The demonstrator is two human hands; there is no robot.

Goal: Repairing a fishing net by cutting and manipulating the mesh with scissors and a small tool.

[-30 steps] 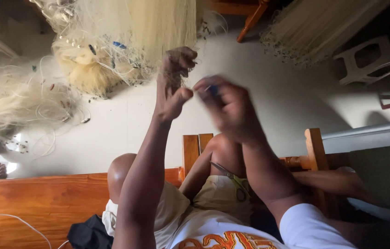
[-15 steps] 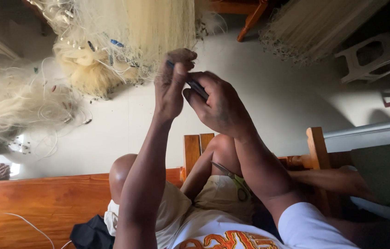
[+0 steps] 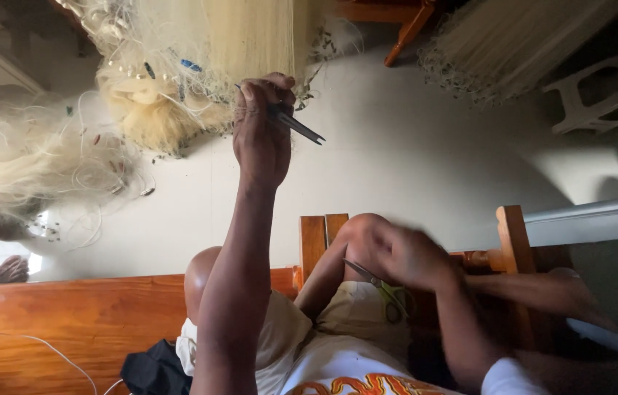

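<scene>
My left hand (image 3: 261, 135) is raised and shut on a thin dark pointed tool (image 3: 300, 129), which it holds together with strands of a pale yellow fishing net (image 3: 236, 44) hanging above. My right hand (image 3: 413, 257) is low by my bent knee (image 3: 360, 228) and motion-blurred. It is just above a pair of scissors with green handles (image 3: 389, 294) lying on my beige shorts. I cannot tell whether it touches or grips them.
I sit on a wooden bench (image 3: 68, 322) with slatted posts (image 3: 510, 234). More heaped net (image 3: 24, 172) lies on the pale floor at left, near another person's foot (image 3: 5, 271). A white plastic stool (image 3: 594, 91) and wooden furniture legs (image 3: 411, 29) stand at the far side.
My right hand has dropped from the net, where it worked beside my left hand, down to my lap by the scissors. My left hand stays raised and now holds the dark tool.
</scene>
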